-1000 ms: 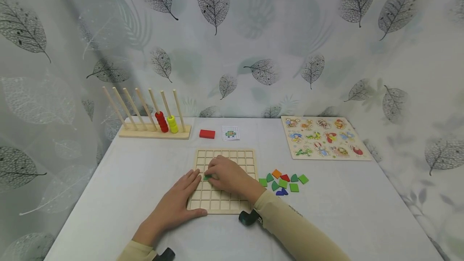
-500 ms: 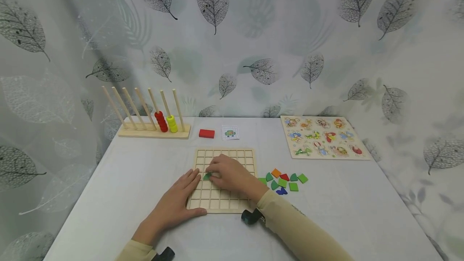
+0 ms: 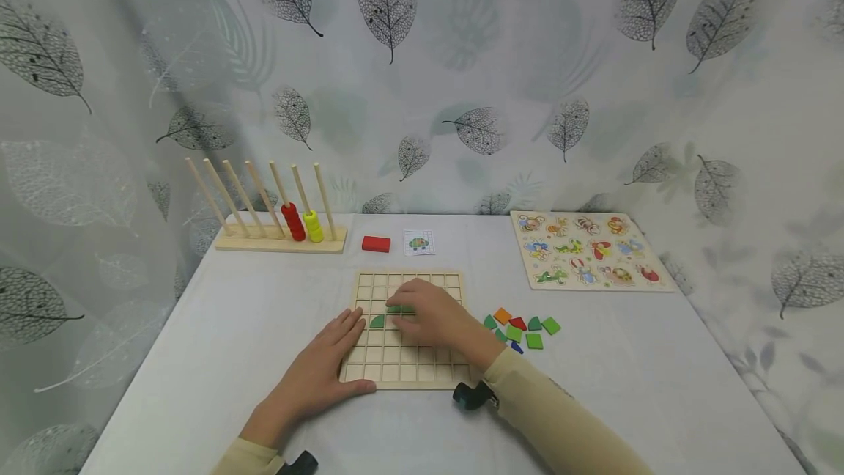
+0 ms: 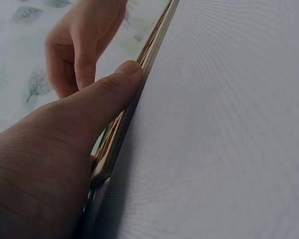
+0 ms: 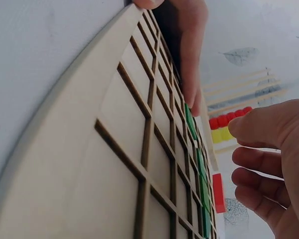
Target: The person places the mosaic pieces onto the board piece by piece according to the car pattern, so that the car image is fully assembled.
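A wooden grid board (image 3: 398,374) lies on the table. On its left side sits a dark green quarter-circle piece (image 3: 376,322) in a square; a row of green pieces (image 3: 399,309) shows farther back, partly hidden behind my right hand (image 3: 431,317). That hand hovers over the board, thumb and fingers apart and nothing between them, as the right wrist view shows. My left hand (image 3: 323,369) rests against the board's left side with extended fingers, its thumb (image 4: 127,72) along the front edge.
Loose pieces lie right of the board: green squares (image 3: 535,341), an orange square (image 3: 502,315), a red piece (image 3: 518,323), a blue one (image 3: 517,347). Behind are a peg abacus (image 3: 280,244), a red block (image 3: 376,243), a pattern card (image 3: 418,242) and an insect puzzle (image 3: 590,251).
My right hand has let go of the green quarter-circle piece and shifted right, uncovering it and part of the green row. The left hand has stayed put.
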`<state>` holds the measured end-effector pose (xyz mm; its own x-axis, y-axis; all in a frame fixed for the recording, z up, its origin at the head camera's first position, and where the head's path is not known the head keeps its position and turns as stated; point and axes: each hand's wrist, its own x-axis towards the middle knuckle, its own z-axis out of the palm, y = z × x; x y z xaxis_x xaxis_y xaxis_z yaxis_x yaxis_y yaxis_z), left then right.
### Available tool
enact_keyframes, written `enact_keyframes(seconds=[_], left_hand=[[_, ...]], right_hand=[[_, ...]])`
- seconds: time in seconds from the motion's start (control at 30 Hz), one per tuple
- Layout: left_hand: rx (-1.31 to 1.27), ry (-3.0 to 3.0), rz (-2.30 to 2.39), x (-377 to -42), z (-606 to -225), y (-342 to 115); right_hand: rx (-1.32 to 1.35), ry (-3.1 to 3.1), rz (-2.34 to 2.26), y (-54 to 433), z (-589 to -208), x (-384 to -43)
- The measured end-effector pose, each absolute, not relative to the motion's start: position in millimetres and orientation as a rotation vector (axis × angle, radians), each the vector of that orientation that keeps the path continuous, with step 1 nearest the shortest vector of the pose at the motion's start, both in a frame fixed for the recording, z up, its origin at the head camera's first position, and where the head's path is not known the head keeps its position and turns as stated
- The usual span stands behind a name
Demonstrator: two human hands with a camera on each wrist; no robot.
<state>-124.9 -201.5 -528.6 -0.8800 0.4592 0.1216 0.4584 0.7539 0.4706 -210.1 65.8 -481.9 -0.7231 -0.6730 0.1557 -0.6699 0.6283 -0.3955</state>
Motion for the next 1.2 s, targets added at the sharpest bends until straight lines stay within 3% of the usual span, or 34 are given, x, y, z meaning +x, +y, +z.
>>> enact_keyframes(seconds=[1.2], left_hand=[[0.754,2.947,0.775,-124.5,-531.0,-201.3]], right_hand=[[-1.075,2.913,-0.881,130.3,-468.6,-200.7]])
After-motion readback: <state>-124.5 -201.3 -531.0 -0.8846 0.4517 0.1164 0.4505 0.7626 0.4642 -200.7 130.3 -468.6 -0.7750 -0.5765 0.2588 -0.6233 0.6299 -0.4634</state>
